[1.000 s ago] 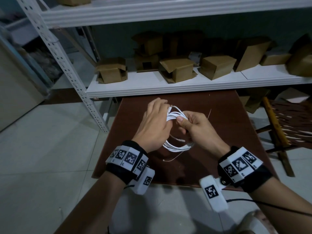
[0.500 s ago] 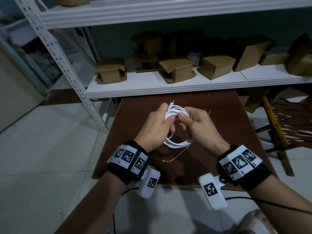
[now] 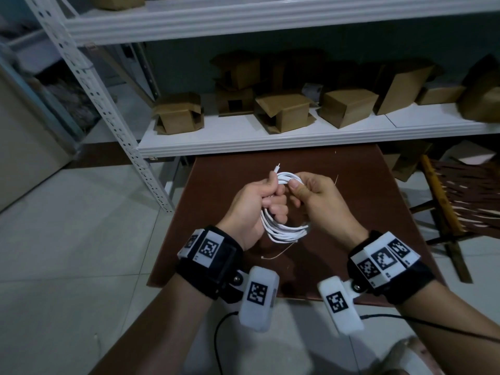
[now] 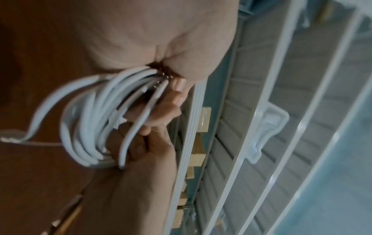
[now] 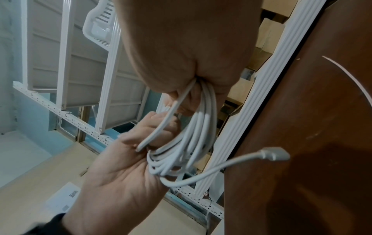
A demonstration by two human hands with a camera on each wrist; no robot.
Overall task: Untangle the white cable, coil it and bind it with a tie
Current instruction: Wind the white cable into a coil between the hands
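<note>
Since approx 1 s ago, both hands are sitting lower & nearer the person, w/ the left hand (image 3: 250, 209) now fisted round the white cable (image 3: 281, 228) rather than cupped over it. Left fingers are curling tight round the coil's left side, thumb pressing at the top. Right hand (image 3: 322, 201) is gripping the coil's right side, thumb & forefinger pinching the upper loops together, other fingers curling underneath. Coil is hanging between the 2 hands, above the brown table (image 3: 365, 185), not touching it. One small plug end (image 3: 277, 168) is sticking up above the left thumb. In the right wrist view, another plug (image 5: 274, 153) is dangling free from the loops. A thin white tie (image 3: 276, 255) is lying on the table just below the coil; a 2nd thin tie (image 3: 335, 179) is lying just past the right hand. Behind the table, cardboard boxes (image 3: 284, 112) are sitting on a white shelf (image 3: 270, 142).
</note>
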